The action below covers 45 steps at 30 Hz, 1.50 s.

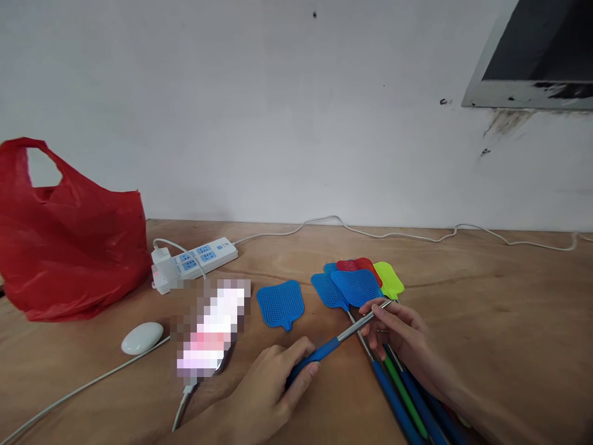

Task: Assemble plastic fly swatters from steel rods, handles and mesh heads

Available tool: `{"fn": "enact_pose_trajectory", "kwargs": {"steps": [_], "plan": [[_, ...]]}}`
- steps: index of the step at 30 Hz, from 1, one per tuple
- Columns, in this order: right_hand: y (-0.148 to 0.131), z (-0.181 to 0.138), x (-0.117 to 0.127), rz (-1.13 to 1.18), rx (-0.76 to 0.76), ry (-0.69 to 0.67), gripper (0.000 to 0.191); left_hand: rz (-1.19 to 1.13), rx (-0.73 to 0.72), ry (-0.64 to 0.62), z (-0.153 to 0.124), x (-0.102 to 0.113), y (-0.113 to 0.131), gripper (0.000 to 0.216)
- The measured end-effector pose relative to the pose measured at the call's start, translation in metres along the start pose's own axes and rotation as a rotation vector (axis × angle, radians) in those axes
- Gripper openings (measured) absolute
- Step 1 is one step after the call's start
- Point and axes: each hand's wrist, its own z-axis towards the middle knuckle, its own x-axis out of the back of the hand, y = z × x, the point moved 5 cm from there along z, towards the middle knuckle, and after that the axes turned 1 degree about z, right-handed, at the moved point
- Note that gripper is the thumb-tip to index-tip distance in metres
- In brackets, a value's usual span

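My left hand (pixel 273 386) is wrapped round the blue grip of a fly swatter handle (pixel 327 349), a metal rod that slants up to the right. At the rod's far end the fingers of my right hand (pixel 401 330) pinch the metal tip. No swatter head shows on this rod. A loose blue swatter head (pixel 280 303) lies flat on the table, beyond my left hand. Under and behind my right hand several fly swatters (pixel 356 287) lie in a pile, with blue, red and yellow-green mesh heads and blue and green grips.
A red plastic bag (pixel 78 241) stands at the left of the wooden table (pixel 509 296). Near it are a white power strip (pixel 208 256), a white mouse-like object (pixel 142 338) and a blurred-out phone (pixel 215 330) on a cable. A white cord (pixel 389 235) runs along the wall.
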Motion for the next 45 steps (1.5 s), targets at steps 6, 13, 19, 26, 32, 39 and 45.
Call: {"fn": "enact_pose_trajectory", "kwargs": {"steps": [6,13,19,26,32,39,45], "plan": [[0.001,0.003,0.001,-0.09,0.125,-0.033,0.025,-0.041,0.008,0.061,0.001,-0.001,-0.006,0.027],[0.002,0.005,0.001,-0.159,0.114,-0.057,0.029,-0.021,-0.019,0.072,0.003,-0.002,-0.006,0.028],[0.003,0.001,-0.009,-0.148,0.085,-0.18,0.03,-0.078,-0.122,0.127,0.003,0.007,0.009,0.023],[-0.011,0.003,0.011,0.001,0.062,0.173,0.038,0.421,-0.063,0.427,0.003,0.017,-0.007,0.034],[-0.01,0.007,0.012,-0.168,0.036,0.148,0.046,0.463,-0.028,0.336,0.008,0.014,-0.01,0.034],[-0.007,0.008,0.009,-0.32,-0.02,0.103,0.053,0.384,-0.027,0.23,0.008,0.029,0.0,0.039],[-0.007,0.01,0.013,-0.345,0.015,0.116,0.054,0.36,0.01,0.061,0.02,0.034,-0.006,0.059]]}}
